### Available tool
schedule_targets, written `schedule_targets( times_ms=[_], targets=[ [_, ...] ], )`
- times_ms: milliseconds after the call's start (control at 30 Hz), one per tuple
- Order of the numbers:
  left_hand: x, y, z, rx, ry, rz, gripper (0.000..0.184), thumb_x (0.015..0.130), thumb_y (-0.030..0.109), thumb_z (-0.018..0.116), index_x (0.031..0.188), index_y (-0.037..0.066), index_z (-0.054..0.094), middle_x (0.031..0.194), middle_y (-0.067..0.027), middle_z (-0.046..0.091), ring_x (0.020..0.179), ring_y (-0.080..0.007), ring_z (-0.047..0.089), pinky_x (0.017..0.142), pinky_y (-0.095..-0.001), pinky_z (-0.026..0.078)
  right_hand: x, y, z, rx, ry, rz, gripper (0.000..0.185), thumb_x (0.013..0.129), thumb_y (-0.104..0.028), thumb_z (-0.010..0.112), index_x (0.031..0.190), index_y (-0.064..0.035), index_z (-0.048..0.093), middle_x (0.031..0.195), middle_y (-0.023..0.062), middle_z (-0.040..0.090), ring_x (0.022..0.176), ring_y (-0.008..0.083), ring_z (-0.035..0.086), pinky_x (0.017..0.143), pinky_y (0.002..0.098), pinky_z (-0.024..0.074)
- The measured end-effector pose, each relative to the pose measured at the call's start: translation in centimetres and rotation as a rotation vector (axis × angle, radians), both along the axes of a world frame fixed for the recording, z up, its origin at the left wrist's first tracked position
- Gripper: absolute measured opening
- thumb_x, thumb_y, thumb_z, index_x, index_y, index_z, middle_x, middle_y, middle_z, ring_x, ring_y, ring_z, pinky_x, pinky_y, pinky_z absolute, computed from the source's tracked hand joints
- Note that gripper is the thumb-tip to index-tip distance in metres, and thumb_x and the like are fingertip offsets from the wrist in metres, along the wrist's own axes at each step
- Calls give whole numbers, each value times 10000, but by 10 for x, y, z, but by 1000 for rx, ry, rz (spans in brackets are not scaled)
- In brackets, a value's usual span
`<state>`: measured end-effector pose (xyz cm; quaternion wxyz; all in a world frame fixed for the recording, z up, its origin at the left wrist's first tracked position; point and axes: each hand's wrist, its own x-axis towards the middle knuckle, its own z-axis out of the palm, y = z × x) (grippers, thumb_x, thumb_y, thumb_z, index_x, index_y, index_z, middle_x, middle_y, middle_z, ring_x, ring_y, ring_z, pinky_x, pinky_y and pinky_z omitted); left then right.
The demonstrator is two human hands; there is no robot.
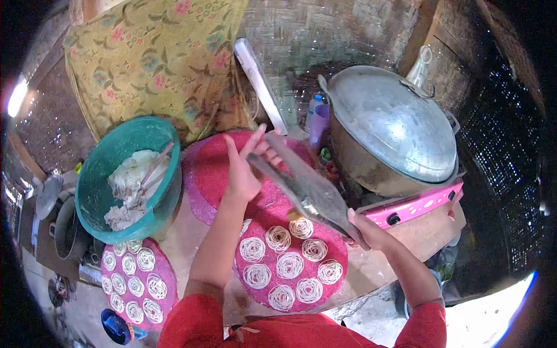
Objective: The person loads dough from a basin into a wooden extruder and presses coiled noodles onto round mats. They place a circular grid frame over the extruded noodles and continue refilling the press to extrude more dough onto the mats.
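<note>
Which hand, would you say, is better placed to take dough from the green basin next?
Probably the left hand: it is open and nearer the green basin, while the right hand grips the dark tool.

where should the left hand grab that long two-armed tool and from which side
Probably at the far ends of the long two-armed tool, with the left hand coming from the left and wrapping both arms. They stand apart there and look slim enough to close around, while the right hand grips the near end.
</note>
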<state>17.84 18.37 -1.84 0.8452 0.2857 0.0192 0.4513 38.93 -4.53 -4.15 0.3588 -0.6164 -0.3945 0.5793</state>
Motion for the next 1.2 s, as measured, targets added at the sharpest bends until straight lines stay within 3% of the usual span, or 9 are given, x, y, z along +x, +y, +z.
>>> schedule_targets(
  times_ms=[100, 133, 267, 333, 433, 667, 767, 1033, 1200],
  targets=[
    [-2, 14, 19, -124, -138, -48, 749, 828, 717, 310, 1116, 63, 536, 1143, -190, 570, 1047, -327, 544, 881, -445, 431, -3, 26, 8, -140, 213, 113, 675, 860, -699, 301, 882, -73, 553, 639, 25, 513, 512, 106, 461, 443, 238, 342],
    [4, 22, 16, -154, -140, 41, 621, 838, 689, 352, 851, 103, 557, 859, -131, 591, 808, -284, 569, 772, -418, 445, 0, 38, 8, -212, 386, 195, 695, 848, -715, 292, 912, -72, 545, 651, 32, 528, 521, 118, 485, 455, 241, 373],
    [13, 82, -73, -201, -308, -18, 630, 827, 710, 344, 708, 109, 493, 673, -58, 514, 643, -240, 524, 672, -419, 447, -11, 77, 15, -275, 134, 198, 686, 852, -710, 288, 875, -74, 544, 634, 47, 527, 504, 136, 493, 449, 262, 392],
    [19, 88, -107, -440, -279, 121, 608, 834, 704, 316, 629, 142, 419, 578, -16, 405, 539, -192, 418, 573, -366, 377, -12, 89, 6, -341, 71, 205, 687, 852, -710, 288, 869, -73, 544, 624, 48, 524, 489, 139, 490, 437, 267, 389],
    [22, 96, -148, -457, -334, 114, 576, 861, 665, 288, 619, 161, 424, 560, -4, 405, 527, -177, 420, 555, -334, 366, -9, 106, -11, -406, -5, 192, 710, 846, -719, 283, 824, -63, 555, 571, 45, 503, 437, 148, 476, 395, 281, 376],
    [-3, 99, -92, -470, -250, 173, 612, 865, 679, 230, 580, 161, 387, 546, -11, 394, 498, -184, 397, 540, -359, 358, -34, 109, 7, -286, -148, 181, 749, 851, -721, 244, 663, -54, 530, 535, 47, 498, 419, 150, 461, 384, 284, 353],
    [0, 86, -95, -510, -260, 165, 615, 870, 674, 223, 570, 160, 381, 541, -7, 392, 489, -185, 395, 523, -353, 354, -22, 101, 17, -440, -116, 247, 706, 869, -699, 235, 792, -71, 547, 587, 46, 515, 465, 144, 484, 429, 274, 385],
    [5, 99, -82, -480, -240, 204, 559, 902, 606, 226, 566, 172, 331, 516, 4, 349, 461, -155, 360, 495, -323, 324, -33, 109, 19, -193, -386, 166, 738, 876, -686, 245, 620, -54, 526, 510, 47, 486, 409, 148, 450, 406, 295, 366],
    [-8, 85, -83, -523, -190, 163, 622, 874, 668, 196, 536, 165, 337, 507, 0, 359, 450, -173, 359, 504, -338, 325, -38, 91, 17, -271, -252, 122, 743, 872, -679, 266, 674, -26, 559, 516, 55, 490, 409, 153, 470, 383, 306, 374]
  ],
)
